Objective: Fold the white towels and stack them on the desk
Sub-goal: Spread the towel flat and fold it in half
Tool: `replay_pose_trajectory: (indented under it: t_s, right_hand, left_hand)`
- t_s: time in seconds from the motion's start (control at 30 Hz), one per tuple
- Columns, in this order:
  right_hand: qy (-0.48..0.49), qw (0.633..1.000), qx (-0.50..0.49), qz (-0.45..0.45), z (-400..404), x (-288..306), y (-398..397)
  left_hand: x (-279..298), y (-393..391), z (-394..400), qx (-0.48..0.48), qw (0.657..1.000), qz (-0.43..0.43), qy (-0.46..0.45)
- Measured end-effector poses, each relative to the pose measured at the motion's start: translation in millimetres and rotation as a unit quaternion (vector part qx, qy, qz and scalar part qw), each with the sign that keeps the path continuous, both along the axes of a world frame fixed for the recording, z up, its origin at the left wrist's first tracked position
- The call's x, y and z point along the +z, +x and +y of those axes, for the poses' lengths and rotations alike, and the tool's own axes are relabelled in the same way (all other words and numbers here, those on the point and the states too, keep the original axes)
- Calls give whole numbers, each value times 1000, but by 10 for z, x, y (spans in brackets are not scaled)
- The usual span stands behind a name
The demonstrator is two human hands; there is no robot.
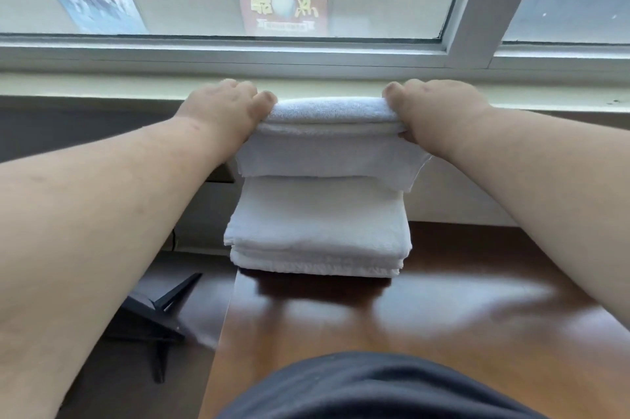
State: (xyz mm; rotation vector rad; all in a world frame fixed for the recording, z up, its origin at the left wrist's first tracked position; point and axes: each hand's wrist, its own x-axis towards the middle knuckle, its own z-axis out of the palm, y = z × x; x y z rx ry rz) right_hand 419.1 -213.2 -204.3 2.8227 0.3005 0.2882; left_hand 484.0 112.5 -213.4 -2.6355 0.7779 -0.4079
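A folded white towel (330, 142) hangs in the air above the desk, held by both ends. My left hand (225, 105) grips its left end and my right hand (433, 108) grips its right end, thumbs on top. Directly below it a stack of folded white towels (318, 231) rests at the far left corner of the brown wooden desk (443, 316). The held towel's lower edge hangs just over the top of the stack.
A window sill (102, 84) and window frame run behind the desk, with posters on the glass. A black stand (160, 309) sits on the floor left of the desk. My dark shirt (375, 391) fills the bottom edge.
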Motion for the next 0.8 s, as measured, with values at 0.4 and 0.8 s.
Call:
replay_pose_trajectory:
  t_s: [0.4,0.8]
  right_hand:
    - [-22,998,4,56,222,-522,-313]
    - [6,992,25,123,265,-1289,-1023]
  left_hand:
    - [-675,-213,162,-5,998,14,65]
    - [-1277,-949,304,-11,994,97,41]
